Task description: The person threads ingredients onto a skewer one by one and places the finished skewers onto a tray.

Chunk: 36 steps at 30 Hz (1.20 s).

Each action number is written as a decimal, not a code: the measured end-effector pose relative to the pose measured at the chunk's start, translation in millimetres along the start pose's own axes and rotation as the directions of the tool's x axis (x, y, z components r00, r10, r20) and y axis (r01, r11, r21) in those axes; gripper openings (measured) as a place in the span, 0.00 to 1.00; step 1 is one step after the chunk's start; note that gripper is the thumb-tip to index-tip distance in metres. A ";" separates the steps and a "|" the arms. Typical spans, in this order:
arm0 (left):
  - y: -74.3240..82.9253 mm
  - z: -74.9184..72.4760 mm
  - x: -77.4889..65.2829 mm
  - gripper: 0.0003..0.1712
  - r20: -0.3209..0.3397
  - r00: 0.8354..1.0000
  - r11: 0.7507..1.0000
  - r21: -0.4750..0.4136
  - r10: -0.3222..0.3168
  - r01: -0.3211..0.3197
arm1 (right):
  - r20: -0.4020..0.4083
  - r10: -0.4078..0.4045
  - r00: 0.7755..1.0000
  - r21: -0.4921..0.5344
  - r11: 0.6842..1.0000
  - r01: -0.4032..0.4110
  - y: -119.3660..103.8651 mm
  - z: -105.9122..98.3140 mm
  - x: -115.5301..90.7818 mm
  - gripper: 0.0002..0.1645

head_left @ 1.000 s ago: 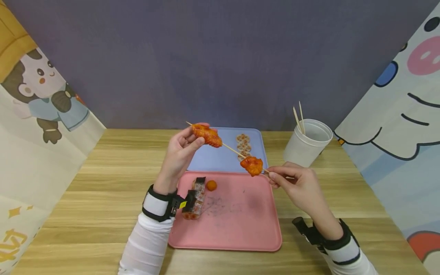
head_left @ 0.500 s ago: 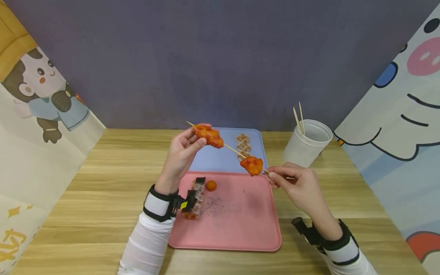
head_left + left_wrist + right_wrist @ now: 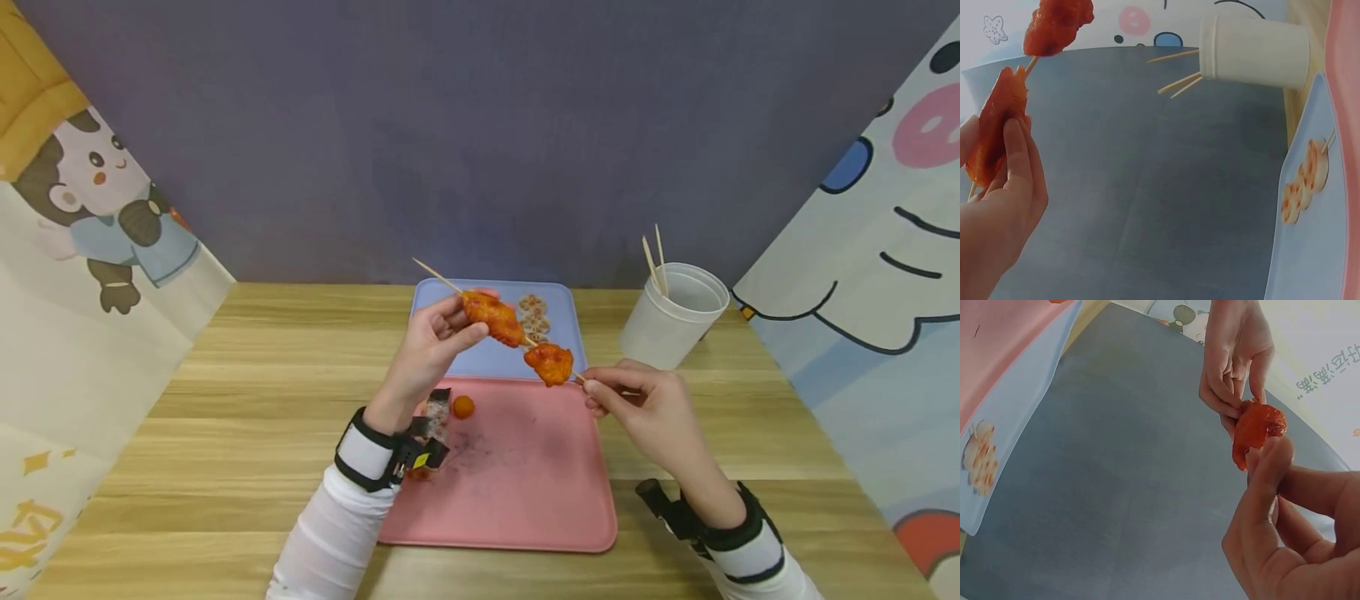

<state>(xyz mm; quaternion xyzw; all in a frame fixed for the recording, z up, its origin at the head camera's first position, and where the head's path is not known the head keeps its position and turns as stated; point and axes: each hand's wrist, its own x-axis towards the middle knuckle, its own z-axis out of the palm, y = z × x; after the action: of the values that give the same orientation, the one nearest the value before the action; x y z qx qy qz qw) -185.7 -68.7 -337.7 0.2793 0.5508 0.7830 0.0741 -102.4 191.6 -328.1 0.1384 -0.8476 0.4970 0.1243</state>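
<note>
Above the trays, a thin bamboo skewer (image 3: 437, 273) runs through two glazed orange-red pieces of meat. My left hand (image 3: 423, 354) pinches the longer piece, which looks like a chicken wing (image 3: 491, 317), between thumb and fingers. The skewer's bare tip pokes out beyond it, up and to the left. Closer to my right hand (image 3: 652, 408) sits the smaller chunk (image 3: 550, 364); that hand pinches the skewer's lower end with thumb and fingertips. In the left wrist view a short gap of skewer separates the wing (image 3: 1004, 119) from the smaller chunk (image 3: 1057, 25).
A pink tray (image 3: 525, 492) holds an orange ball (image 3: 463, 407) and seaweed-wrapped rice pieces (image 3: 437, 417), partly hidden by my left wrist. Behind, a blue tray (image 3: 480, 362) bears skewered lotus-root slices (image 3: 534, 307). A white tub (image 3: 667, 321) with several skewers stands at right.
My left hand has moved right and slightly down with the wing, sliding it along the skewer towards the smaller chunk. More bare skewer shows at the left tip. The right hand stays nearly still.
</note>
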 end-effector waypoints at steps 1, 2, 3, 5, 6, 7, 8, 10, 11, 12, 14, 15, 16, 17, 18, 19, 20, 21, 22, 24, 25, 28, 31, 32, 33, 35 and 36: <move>-0.1 -0.3 0.2 0.28 0.004 1.000 1.000 0.001 -0.003 0.003 | 0.004 0.005 1.000 -0.002 1.000 -0.005 -0.2 -0.5 -0.1 0.07; -0.1 -0.6 0.0 0.28 0.004 1.000 1.000 0.007 -0.007 0.007 | 0.011 0.009 1.000 -0.003 1.000 -0.009 -0.4 -0.8 -0.2 0.07; -0.2 -1.0 0.0 0.28 0.004 1.000 1.000 0.009 -0.010 0.010 | 0.018 0.013 1.000 -0.002 1.000 -0.013 -0.5 -1.0 -0.3 0.07; -0.8 -1.6 0.7 0.27 0.005 1.000 1.000 0.017 -0.013 0.013 | 0.028 0.022 0.999 0.005 1.000 -0.022 -0.6 -1.5 -0.4 0.08; -0.9 -1.6 0.9 0.27 0.005 1.000 1.000 0.017 -0.015 0.015 | 0.030 0.025 0.999 0.003 1.000 -0.025 -0.6 -1.7 -0.5 0.08; -1.2 -1.9 1.0 0.26 0.005 1.000 1.000 0.024 -0.016 0.016 | 0.030 0.027 0.999 0.005 1.000 -0.027 -0.5 -1.6 -0.5 0.08; -1.0 -1.9 0.7 0.26 0.006 1.000 1.000 0.027 -0.016 0.016 | 0.029 0.028 0.999 0.005 1.000 -0.028 -0.4 -1.6 -0.4 0.08; -0.8 -2.0 0.3 0.26 0.010 1.000 1.000 0.026 -0.016 0.016 | 0.027 0.028 0.999 0.004 1.000 -0.028 -0.5 -1.5 -0.1 0.08; -0.5 -1.9 -0.2 0.26 0.010 1.000 1.000 0.023 -0.019 0.019 | 0.027 0.029 0.999 0.004 1.000 -0.029 -0.6 -1.5 0.0 0.08; -0.5 -2.0 -0.4 0.26 0.012 1.000 1.000 0.021 -0.021 0.021 | 0.028 0.030 0.999 0.005 1.000 -0.030 -0.6 -1.4 0.1 0.08; -0.7 -2.2 -0.8 0.27 0.017 0.999 1.000 0.009 -0.027 0.027 | 0.030 0.034 0.999 0.011 0.999 -0.035 -0.5 -1.3 0.3 0.08; -1.2 -2.4 -0.5 0.26 0.020 0.999 1.000 0.008 -0.030 0.030 | 0.033 0.037 0.999 0.013 0.999 -0.037 -0.3 -1.2 0.4 0.08; -1.6 -2.6 -0.3 0.27 0.021 0.999 0.999 0.006 -0.033 0.033 | 0.036 0.041 0.999 0.018 0.999 -0.041 0.0 -1.0 0.5 0.08; -2.2 -2.8 0.0 0.27 0.022 0.999 0.999 0.006 -0.035 0.035 | 0.039 0.045 0.998 0.020 0.999 -0.046 0.4 -1.1 0.6 0.08; -2.8 -3.0 0.3 0.27 0.022 0.999 0.999 0.006 -0.035 0.035 | 0.043 0.049 0.998 0.023 0.998 -0.050 0.8 -1.0 0.7 0.08; -2.7 -2.9 0.6 0.27 0.023 0.999 0.999 0.005 -0.035 0.035 | 0.046 0.052 0.998 0.027 0.998 -0.053 1.5 -1.0 0.9 0.08; -2.7 -3.0 1.1 0.27 0.023 0.999 0.999 0.011 -0.031 0.031 | 0.049 0.055 0.997 0.033 0.998 -0.056 2.3 -1.0 1.0 0.08; -2.6 -2.9 1.7 0.27 0.022 0.999 0.999 0.019 -0.029 0.029 | 0.052 0.053 0.997 0.038 0.998 -0.055 3.4 -1.1 1.4 0.08; -2.5 -3.1 2.3 0.27 0.022 0.999 0.999 0.026 -0.026 0.026 | 0.055 0.056 0.997 0.043 0.997 -0.059 4.3 -1.2 1.8 0.08; -1.6 -3.4 3.4 0.26 0.027 0.999 0.999 0.042 -0.022 0.021 | 0.061 0.055 0.997 0.052 0.997 -0.059 5.7 -1.5 2.7 0.08; -0.9 -3.5 4.0 0.26 0.030 0.999 0.999 0.048 -0.019 0.018 | 0.064 0.057 0.996 0.056 0.997 -0.060 6.3 -1.8 3.3 0.08; 0.0 -4.4 4.9 0.27 0.035 0.999 0.999 0.049 -0.020 0.018 | 0.076 0.067 0.995 0.055 0.996 -0.071 6.5 -2.4 4.6 0.08; 0.6 -4.5 4.5 0.27 0.037 0.999 0.999 0.037 -0.018 0.017 | 0.088 0.081 0.993 0.068 0.994 -0.088 6.5 -2.2 5.0 0.08; 0.5 -4.6 4.4 0.27 0.036 0.999 0.999 0.036 -0.018 0.017 | 0.093 0.085 0.992 0.076 0.993 -0.092 6.6 -1.9 5.2 0.08; 0.4 -4.9 4.0 0.27 0.035 0.999 0.999 0.036 -0.018 0.017 | 0.097 0.089 0.991 0.082 0.992 -0.097 6.7 -1.6 5.1 0.09; 0.3 -5.1 3.5 0.27 0.033 0.999 0.999 0.044 -0.023 0.022 | 0.098 0.092 0.991 0.094 0.990 -0.101 7.4 -1.1 4.9 0.09; 0.4 -5.6 3.1 0.27 0.035 0.999 0.998 0.057 -0.029 0.026 | 0.093 0.090 0.992 0.100 0.990 -0.099 8.0 -0.9 4.7 0.09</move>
<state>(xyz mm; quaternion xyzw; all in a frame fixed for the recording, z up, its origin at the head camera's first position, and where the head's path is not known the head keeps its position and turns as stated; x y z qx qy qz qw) -191.1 -72.1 -337.5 0.2876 0.5752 0.7609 0.0867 -109.6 195.6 -332.5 0.1262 -0.8307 0.5394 0.0554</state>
